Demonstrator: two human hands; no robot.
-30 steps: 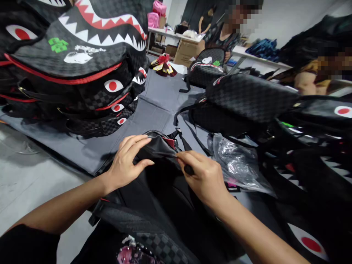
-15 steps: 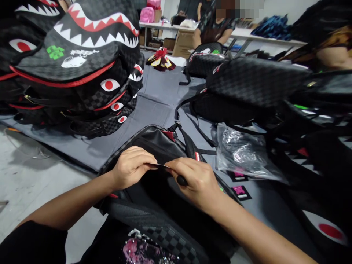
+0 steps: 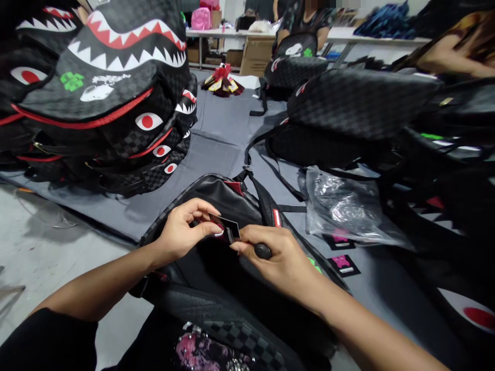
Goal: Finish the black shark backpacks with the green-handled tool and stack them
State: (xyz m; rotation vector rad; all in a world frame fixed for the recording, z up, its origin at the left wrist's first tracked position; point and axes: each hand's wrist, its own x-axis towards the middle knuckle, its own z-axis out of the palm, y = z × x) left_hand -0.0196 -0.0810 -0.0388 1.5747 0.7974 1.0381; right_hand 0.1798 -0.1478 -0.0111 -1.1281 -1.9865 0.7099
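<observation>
Pinching one small card [image 3: 231, 227] with the fingers [image 3: 199, 207] of left hand [image 3: 179, 230] and right hand [image 3: 279, 253], also curled around one black handle [image 3: 263, 251], over one backpack [image 3: 224, 278], near two pink-marked cards [image 3: 344, 265] on the counter [image 3: 214, 134].

This looks like a bag workshop. A tall stack of matching black-and-grey checked backpacks with printed shark teeth [image 3: 116, 111] fills one side of a long grey-covered counter [image 3: 214, 141], and more checked backpacks [image 3: 363, 103] crowd the other. An open black backpack [image 3: 214, 190] lies at the near edge. A bunch of red, yellow and dark tags [image 3: 222, 85], a brown cardboard box [image 3: 257, 57] and other people [image 3: 288, 23] at the counters suggest shared production work.
</observation>
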